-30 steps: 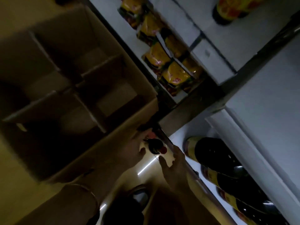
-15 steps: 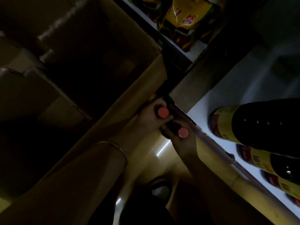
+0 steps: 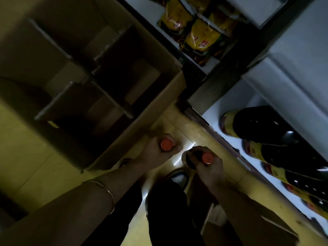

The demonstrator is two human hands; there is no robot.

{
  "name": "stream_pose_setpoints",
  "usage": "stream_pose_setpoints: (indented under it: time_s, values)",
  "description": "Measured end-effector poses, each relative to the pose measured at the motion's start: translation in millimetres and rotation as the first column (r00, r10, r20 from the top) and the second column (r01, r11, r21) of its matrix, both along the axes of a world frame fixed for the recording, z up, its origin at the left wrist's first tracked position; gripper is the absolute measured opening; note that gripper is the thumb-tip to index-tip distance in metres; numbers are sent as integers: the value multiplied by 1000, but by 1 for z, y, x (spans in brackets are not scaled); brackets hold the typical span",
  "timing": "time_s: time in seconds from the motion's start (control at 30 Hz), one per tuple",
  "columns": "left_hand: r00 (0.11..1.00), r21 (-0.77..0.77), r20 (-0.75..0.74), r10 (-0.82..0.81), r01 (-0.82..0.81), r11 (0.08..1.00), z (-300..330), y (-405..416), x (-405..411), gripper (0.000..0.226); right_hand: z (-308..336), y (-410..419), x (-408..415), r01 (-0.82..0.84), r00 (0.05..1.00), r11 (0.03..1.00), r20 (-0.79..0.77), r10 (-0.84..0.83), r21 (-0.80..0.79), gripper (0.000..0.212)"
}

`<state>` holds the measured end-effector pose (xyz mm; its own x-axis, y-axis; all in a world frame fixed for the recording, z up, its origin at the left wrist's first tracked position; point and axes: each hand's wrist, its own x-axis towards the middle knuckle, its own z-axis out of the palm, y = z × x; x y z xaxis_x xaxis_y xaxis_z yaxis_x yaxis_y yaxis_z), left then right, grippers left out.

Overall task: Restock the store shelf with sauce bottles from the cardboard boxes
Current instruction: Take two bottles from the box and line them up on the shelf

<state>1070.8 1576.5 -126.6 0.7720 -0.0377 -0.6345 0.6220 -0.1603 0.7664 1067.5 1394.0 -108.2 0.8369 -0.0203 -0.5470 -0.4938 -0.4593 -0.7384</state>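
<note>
I hold one red-capped sauce bottle in each of my hands, left hand (image 3: 156,153) and right hand (image 3: 207,167) each wrapped round a neck just under the cap, so both hang upright over the floor. They are between the emptied cardboard box (image 3: 110,82) and the shelf (image 3: 214,114), where dark bottles (image 3: 262,125) already lie.

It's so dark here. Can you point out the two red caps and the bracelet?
Left cap (image 3: 166,145): head view, its round top.
Right cap (image 3: 207,158): head view, its round top.
Bracelet (image 3: 111,193): head view, band on left wrist.
</note>
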Motion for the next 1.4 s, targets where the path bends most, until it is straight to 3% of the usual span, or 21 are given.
stream_pose_setpoints:
  time_s: [0.07,0.17,0.37,0.5,0.6,0.77,0.9,1.1,1.23,1.4]
  values:
    - [1000,-22,6,12,-12,1000,40,6,-12,25,44,1,-5,-25,1000,999,15,25,38,9]
    - [995,-31,2,102,-102,994,104,22,-23,29,111,5,-6,-71,996,994,66,66,83,8]
    - [970,-13,240,23,-20,1000,244,48,-26,28,251,31,1,-161,961,986,236,144,54,6]
    - [913,28,393,-111,108,994,330,66,-17,29,343,44,-3,-75,961,995,271,54,70,2]
    - [879,87,464,-109,77,993,398,74,-11,42,409,50,-16,34,943,994,327,-68,108,3]
    - [767,87,595,-240,236,968,481,77,-4,42,500,53,-38,179,870,970,435,-233,163,16]
    - [589,145,696,-411,445,884,550,54,16,37,566,35,-58,276,764,945,556,-328,178,16]
    - [336,171,804,-490,659,732,629,-17,10,28,646,-8,-106,427,607,890,678,-415,163,19]
    - [269,117,843,-466,753,647,669,-79,-15,27,683,-45,-153,530,522,838,728,-444,132,24]
    - [166,95,845,-508,889,449,712,-162,-78,29,721,-100,-230,657,389,741,779,-491,138,26]
